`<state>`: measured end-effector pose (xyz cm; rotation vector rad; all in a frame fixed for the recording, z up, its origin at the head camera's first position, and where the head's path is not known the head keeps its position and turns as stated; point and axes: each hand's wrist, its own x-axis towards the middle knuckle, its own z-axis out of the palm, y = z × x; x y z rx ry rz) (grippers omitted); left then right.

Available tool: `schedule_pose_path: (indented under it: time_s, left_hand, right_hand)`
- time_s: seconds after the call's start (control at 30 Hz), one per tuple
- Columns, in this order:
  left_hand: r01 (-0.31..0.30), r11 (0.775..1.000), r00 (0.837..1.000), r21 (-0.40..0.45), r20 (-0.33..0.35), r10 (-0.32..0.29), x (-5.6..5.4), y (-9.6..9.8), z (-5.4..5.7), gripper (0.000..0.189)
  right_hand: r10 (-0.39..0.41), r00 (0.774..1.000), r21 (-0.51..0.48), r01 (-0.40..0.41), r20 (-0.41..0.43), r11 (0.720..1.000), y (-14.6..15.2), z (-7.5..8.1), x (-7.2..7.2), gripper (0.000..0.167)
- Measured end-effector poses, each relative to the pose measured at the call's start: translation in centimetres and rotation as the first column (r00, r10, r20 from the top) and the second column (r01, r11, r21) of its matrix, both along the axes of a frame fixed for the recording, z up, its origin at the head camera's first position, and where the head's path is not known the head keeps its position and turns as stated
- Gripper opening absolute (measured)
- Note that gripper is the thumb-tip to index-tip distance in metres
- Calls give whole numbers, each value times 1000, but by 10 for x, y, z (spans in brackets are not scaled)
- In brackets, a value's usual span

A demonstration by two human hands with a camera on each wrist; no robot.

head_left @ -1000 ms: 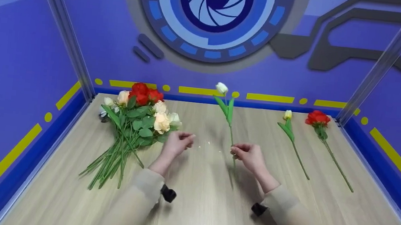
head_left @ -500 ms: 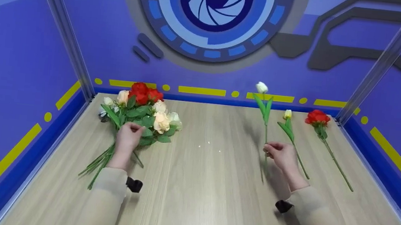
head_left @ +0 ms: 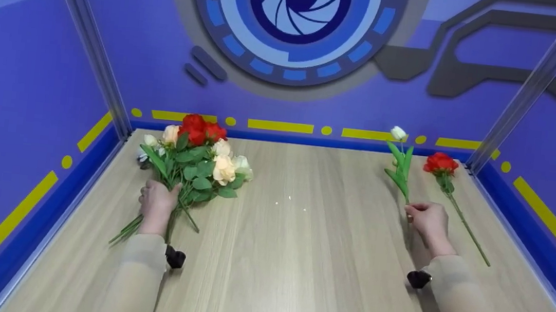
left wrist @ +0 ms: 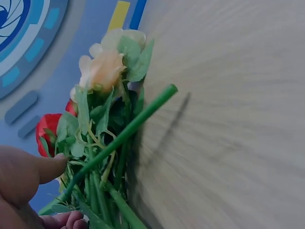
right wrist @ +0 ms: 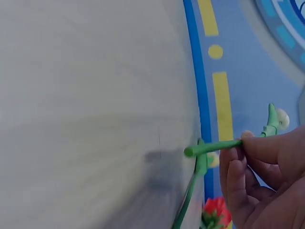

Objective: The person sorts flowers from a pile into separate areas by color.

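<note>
My left hand (head_left: 158,200) straddles the green stems of a bouquet (head_left: 199,168) lying on the table at left, its fingers curled on one side and the thumb on the other. Red, peach and white blooms make up the bouquet. In the left wrist view, a loose stem end (left wrist: 164,95) sticks out past the thumb (left wrist: 50,167). Thumb and fingertips of my right hand (head_left: 428,221) pinch the stem of a white tulip (head_left: 398,133), raised bloom up. Below it lies a yellow tulip (head_left: 396,180), overlapped by the white one; its stem (right wrist: 183,210) shows in the right wrist view.
A single red flower (head_left: 441,164) lies on the wooden table (head_left: 277,259) right of the tulips, its stem slanting toward the front. Tiny white specks (head_left: 289,197) dot the table's middle. Blue printed walls (head_left: 284,100) enclose the back and sides.
My right hand has carried the white tulip rightward from the middle and lowered it over the yellow tulip. My left hand has moved left from the middle and down onto the bouquet's stems.
</note>
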<state>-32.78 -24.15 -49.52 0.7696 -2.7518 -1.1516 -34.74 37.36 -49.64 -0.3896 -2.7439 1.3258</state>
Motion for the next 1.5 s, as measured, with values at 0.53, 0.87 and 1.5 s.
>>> schedule_pose_path:
  time_s: [0.53,0.87,1.5]
  left_hand:
    - [40,999,998,-12,51,-40,-4,-8,-5,61]
    - [57,998,998,28,34,-58,-3,-16,0,39]
    - [27,970,994,241,-113,0,0,-18,15,36]
  right_hand:
    - [45,980,230,-90,194,969,47,-5,-11,30]
    - [42,985,239,-82,169,967,51,-9,-14,28]
    - [15,997,313,-40,81,949,49,-12,-10,28]
